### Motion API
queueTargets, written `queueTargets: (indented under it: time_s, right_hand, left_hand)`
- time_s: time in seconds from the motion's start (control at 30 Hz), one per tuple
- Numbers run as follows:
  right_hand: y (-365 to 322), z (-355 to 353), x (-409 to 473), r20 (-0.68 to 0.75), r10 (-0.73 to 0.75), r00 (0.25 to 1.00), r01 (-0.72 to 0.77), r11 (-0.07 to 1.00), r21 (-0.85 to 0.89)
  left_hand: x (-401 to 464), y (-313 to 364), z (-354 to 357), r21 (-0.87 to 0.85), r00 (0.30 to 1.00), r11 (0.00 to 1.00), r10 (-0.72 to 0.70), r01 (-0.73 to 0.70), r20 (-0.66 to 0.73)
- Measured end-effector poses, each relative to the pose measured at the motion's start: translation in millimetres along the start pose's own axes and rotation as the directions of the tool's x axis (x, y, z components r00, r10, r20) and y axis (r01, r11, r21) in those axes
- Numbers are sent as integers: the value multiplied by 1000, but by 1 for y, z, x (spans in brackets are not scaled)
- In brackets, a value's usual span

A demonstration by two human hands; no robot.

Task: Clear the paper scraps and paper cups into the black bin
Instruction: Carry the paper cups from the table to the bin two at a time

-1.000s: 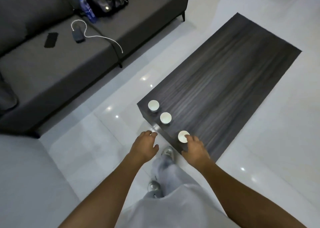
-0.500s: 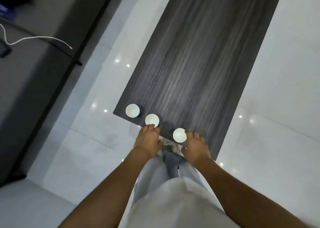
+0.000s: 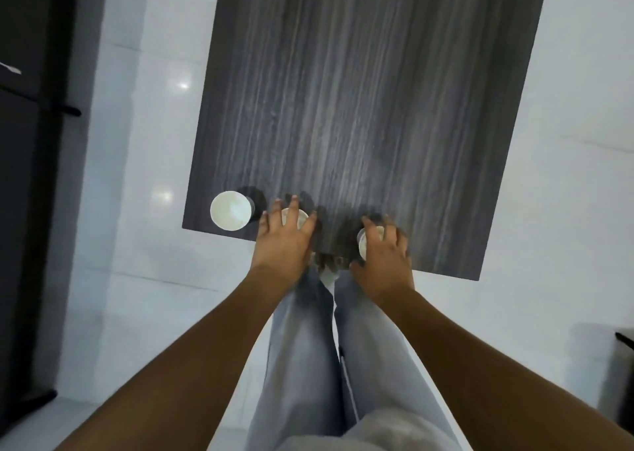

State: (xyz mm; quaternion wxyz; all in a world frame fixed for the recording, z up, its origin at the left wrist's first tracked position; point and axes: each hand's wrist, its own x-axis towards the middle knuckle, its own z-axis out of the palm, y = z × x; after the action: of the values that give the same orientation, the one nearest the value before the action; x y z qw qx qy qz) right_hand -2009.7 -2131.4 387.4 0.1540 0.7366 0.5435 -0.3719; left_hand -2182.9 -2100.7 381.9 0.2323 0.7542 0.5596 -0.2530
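Dark table (image 3: 343,90), two cups half-hidden under spread hands: left hand (image 3: 283,244), right hand (image 3: 384,261), grip unclear.

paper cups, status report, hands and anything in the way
Left hand over middle cup, right hand over right cup; grip unclear. Third cup untouched at table corner. Nothing blocking.

The left hand (image 3: 283,241) covered most of the middle paper cup (image 3: 299,218), and the right hand (image 3: 384,258) hid nearly all of the right paper cup (image 3: 363,241); whether either grip had closed could not be told. The desk (image 3: 360,90) ran off the top edge. A dark object (image 3: 625,378) at the right edge was cut off.
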Motion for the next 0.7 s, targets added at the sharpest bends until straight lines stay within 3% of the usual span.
queueTargets:
  time_s: [0.13, 0.3, 0.5, 0.7]
  right_hand:
    - [0, 19, 5, -29, 24, 999, -20, 994, 111]
    - [6, 8, -20, -15, 15, 1000, -13, 991, 130]
    - [22, -52, -81, 45, 64, 997, -74, 955, 286]
    - [76, -107, -139, -55, 165, 985, -135, 926, 353]
  left_hand:
    - [7, -2, 15, 51, 998, 996, 67, -67, -2]
    - [-13, 9, 4, 87, 987, 983, 162, -161, -4]
    - [-50, 56, -66, 82, 963, 960, 266, -269, 42]
    - [-83, 134, -137, 155, 923, 910, 375, -384, 82]
